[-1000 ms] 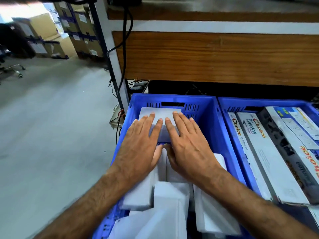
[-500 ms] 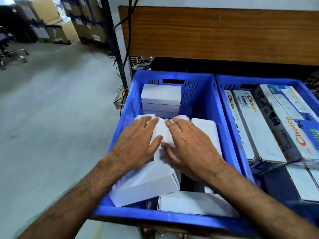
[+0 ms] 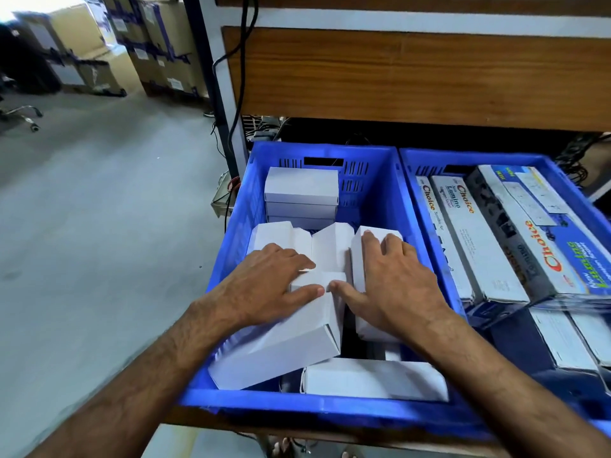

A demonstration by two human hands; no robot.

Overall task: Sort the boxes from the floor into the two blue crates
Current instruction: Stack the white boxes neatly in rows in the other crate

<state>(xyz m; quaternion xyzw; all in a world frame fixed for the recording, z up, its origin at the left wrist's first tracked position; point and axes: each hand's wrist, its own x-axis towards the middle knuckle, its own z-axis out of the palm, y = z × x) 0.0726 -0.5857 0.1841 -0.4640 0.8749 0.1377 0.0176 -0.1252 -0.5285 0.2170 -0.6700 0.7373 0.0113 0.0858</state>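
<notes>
Two hands press flat on white boxes in the left crate (image 3: 231,233): left hand (image 3: 264,289) on a tilted box (image 3: 284,342), right hand (image 3: 396,279) on another box (image 3: 358,256), fingers relaxed, grasping nothing.

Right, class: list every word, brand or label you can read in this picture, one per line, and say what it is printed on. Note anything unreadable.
"Choice": long box at the right crate's left wall.
"Choice" and "Lumino": the box beside it.
"Choice": the dark-edged box, which also bears green lettering, too blurred.
Small print on these boxes: too small.
White boxes in the left crate: no text.
Labels on the far cartons: unreadable.
</notes>
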